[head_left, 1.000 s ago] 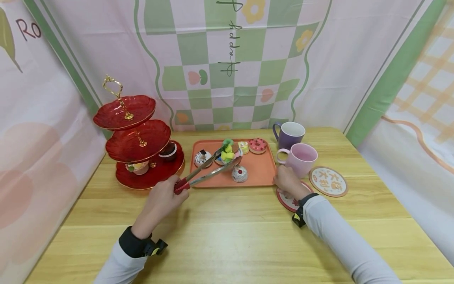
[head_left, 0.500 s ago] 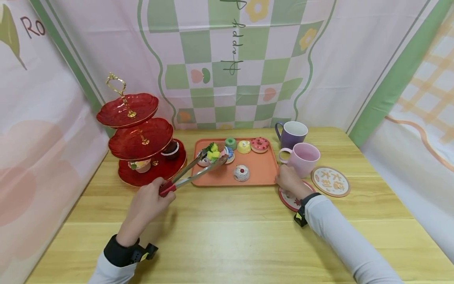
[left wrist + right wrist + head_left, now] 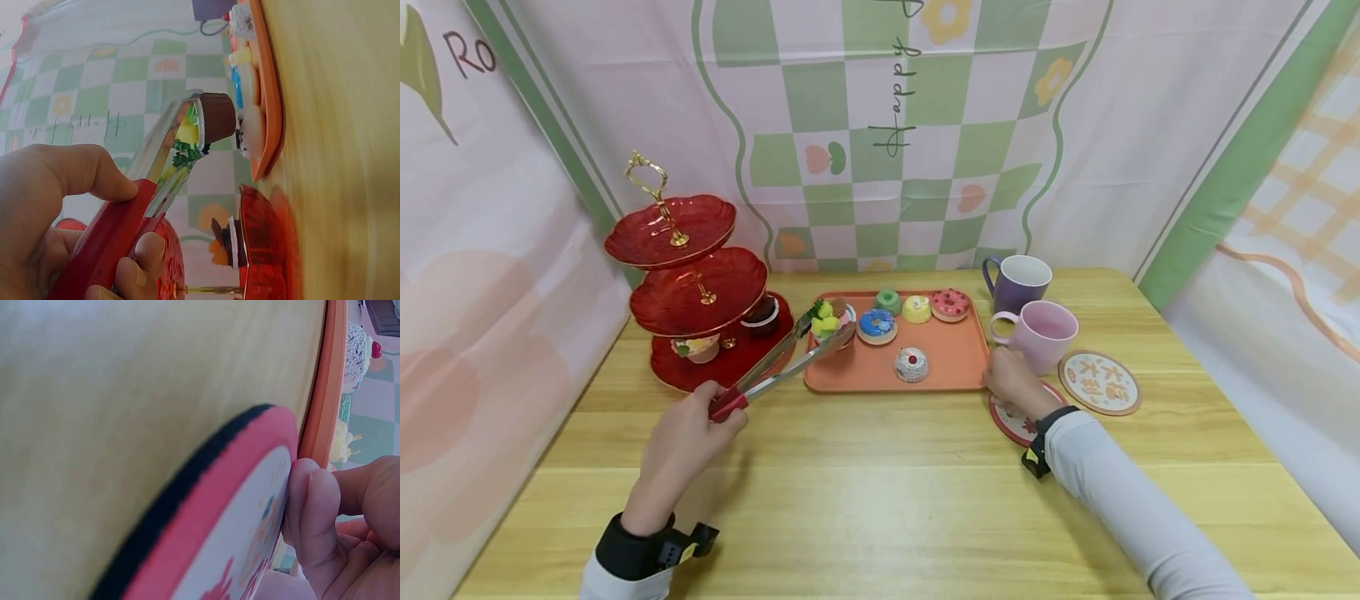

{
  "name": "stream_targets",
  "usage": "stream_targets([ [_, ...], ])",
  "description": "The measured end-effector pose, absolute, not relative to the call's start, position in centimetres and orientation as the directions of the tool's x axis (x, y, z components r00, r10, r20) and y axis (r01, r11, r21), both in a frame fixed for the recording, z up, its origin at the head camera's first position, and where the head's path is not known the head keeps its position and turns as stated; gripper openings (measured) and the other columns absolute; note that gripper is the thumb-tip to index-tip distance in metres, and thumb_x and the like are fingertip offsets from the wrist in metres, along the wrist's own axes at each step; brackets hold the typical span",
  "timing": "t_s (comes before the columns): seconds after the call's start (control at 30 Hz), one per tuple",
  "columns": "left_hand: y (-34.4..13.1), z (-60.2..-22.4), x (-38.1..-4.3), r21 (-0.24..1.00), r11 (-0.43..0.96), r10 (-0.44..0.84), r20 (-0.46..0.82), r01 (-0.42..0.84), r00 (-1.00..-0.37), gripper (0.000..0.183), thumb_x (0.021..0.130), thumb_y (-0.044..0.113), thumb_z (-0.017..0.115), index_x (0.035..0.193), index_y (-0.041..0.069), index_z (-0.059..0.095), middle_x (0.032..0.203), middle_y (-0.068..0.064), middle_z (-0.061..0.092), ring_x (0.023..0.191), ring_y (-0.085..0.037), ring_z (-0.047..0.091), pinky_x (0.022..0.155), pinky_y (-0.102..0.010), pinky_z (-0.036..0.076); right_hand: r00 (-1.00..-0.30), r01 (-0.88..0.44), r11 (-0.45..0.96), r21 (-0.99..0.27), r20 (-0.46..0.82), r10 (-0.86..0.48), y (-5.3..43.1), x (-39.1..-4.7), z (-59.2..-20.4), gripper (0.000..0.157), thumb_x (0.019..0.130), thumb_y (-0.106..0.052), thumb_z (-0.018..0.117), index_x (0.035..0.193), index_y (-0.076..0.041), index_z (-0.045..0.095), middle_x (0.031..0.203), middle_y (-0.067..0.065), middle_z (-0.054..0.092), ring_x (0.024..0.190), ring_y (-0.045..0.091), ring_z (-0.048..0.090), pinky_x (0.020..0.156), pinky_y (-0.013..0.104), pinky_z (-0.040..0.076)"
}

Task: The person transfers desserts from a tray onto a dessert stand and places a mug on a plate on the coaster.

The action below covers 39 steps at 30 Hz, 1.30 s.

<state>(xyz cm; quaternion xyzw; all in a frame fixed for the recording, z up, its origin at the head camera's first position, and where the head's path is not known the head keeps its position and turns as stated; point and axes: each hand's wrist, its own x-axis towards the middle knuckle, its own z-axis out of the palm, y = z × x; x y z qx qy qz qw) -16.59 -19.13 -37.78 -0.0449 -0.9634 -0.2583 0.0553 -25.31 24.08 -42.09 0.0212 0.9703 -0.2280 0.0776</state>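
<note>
My left hand (image 3: 688, 437) grips the red handles of metal tongs (image 3: 119, 231). Between the tong tips is a toy cupcake (image 3: 219, 117) with a brown cup and yellow and green topping, tipped on its side and held above the left end of the orange tray (image 3: 955, 358). My right hand (image 3: 1018, 385) pinches the tray's right edge near its front corner, fingers curled, partly over a red-rimmed coaster (image 3: 234, 506). On the tray lie a blue donut (image 3: 877, 325), a white cake with a cherry (image 3: 912, 365), a green ring (image 3: 887, 301), a yellow cake (image 3: 916, 309) and a pink donut (image 3: 950, 304).
A red three-tier stand (image 3: 698, 292) with a gold handle stands at the left. Its bottom tier bears a chocolate cupcake (image 3: 762, 315) and a pale cupcake (image 3: 697, 348). A pink mug (image 3: 1041, 337), a purple mug (image 3: 1017, 287) and another coaster (image 3: 1100, 382) are at the right.
My left hand has moved left and nearer to me, carrying the cupcake in the tongs from the tray's middle to its left end. The blue donut has come into view. My right hand stays put.
</note>
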Motion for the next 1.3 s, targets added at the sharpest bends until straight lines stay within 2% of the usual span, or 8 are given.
stream_targets([
  [0.2, -20.0, -37.9, -16.2, 0.484, 0.867, 0.044, 0.160, 0.117, -0.986, 0.026, 0.080, 0.025, 0.064, 0.093, 0.004, 0.058, 0.070, -0.004, 0.054, 0.056, -0.018, 0.046, 0.049, -0.031, 0.036, -0.990, 0.051, 0.893, -0.448, -0.142, -0.015, 24.1, -25.2, -42.1, 0.012, 0.087, -0.003, 0.049, 0.079, 0.004, 0.055, 0.058, 0.009, 0.051, 0.042, 0.018, 0.052, 0.040, 0.029, 0.043],
  [0.4, -20.5, -38.0, -16.0, 0.483, 0.867, 0.039, 0.172, 0.119, -0.984, 0.025, 0.080, 0.024, 0.063, 0.093, 0.003, 0.059, 0.071, -0.004, 0.055, 0.055, -0.018, 0.046, 0.049, -0.031, 0.037, -0.994, 0.005, 0.920, -0.392, -0.104, -0.039, 24.3, -25.2, -42.0, 0.014, 0.086, -0.003, 0.051, 0.075, 0.001, 0.057, 0.061, 0.007, 0.051, 0.053, 0.020, 0.052, 0.051, 0.031, 0.044],
  [0.53, -20.7, -37.9, -15.9, 0.483, 0.869, 0.029, 0.168, 0.108, -0.985, 0.027, 0.080, 0.023, 0.063, 0.096, 0.001, 0.059, 0.072, -0.005, 0.055, 0.056, -0.018, 0.046, 0.049, -0.031, 0.037, -0.993, 0.007, 0.924, -0.382, -0.110, -0.038, 24.4, -25.3, -42.1, 0.014, 0.086, -0.003, 0.052, 0.075, 0.001, 0.058, 0.063, 0.006, 0.052, 0.057, 0.022, 0.052, 0.054, 0.032, 0.045],
  [0.67, -21.0, -37.7, -15.6, 0.479, 0.873, 0.013, 0.162, 0.090, -0.987, 0.029, 0.081, 0.023, 0.062, 0.099, 0.000, 0.059, 0.071, -0.004, 0.055, 0.056, -0.018, 0.046, 0.049, -0.031, 0.037, -0.995, -0.001, 0.924, -0.383, -0.095, -0.040, 24.4, -25.4, -42.2, 0.014, 0.086, -0.003, 0.052, 0.074, 0.001, 0.058, 0.061, 0.006, 0.052, 0.054, 0.021, 0.053, 0.053, 0.033, 0.045],
  [0.9, -21.8, -37.3, -14.6, 0.486, 0.873, -0.023, 0.122, 0.040, -0.992, 0.032, 0.083, 0.025, 0.059, 0.104, 0.001, 0.058, 0.066, -0.003, 0.052, 0.054, -0.018, 0.044, 0.046, -0.031, 0.034, -0.990, 0.052, 0.900, -0.433, -0.144, -0.012, 24.1, -25.4, -42.1, 0.015, 0.087, -0.003, 0.048, 0.076, 0.002, 0.056, 0.055, 0.007, 0.052, 0.041, 0.018, 0.053, 0.040, 0.030, 0.044],
  [1.17, -22.9, -37.2, -14.0, 0.486, 0.874, -0.071, 0.094, -0.016, -0.993, 0.028, 0.084, 0.027, 0.059, 0.096, 0.002, 0.057, 0.062, -0.003, 0.050, 0.051, -0.018, 0.043, 0.045, -0.032, 0.032, -0.994, -0.007, 0.918, -0.396, -0.101, -0.051, 24.2, -25.5, -42.1, 0.014, 0.087, -0.003, 0.051, 0.075, 0.001, 0.056, 0.060, 0.007, 0.050, 0.051, 0.020, 0.053, 0.051, 0.031, 0.044],
  [1.3, -23.5, -37.3, -13.8, 0.480, 0.877, -0.083, 0.105, -0.022, -0.991, 0.028, 0.084, 0.027, 0.060, 0.096, 0.001, 0.058, 0.060, -0.002, 0.047, 0.050, -0.018, 0.041, 0.044, -0.032, 0.030, -0.993, -0.006, 0.919, -0.395, -0.107, -0.053, 24.3, -25.4, -42.1, 0.015, 0.087, -0.003, 0.050, 0.074, 0.001, 0.056, 0.060, 0.007, 0.050, 0.051, 0.020, 0.053, 0.051, 0.031, 0.044],
])
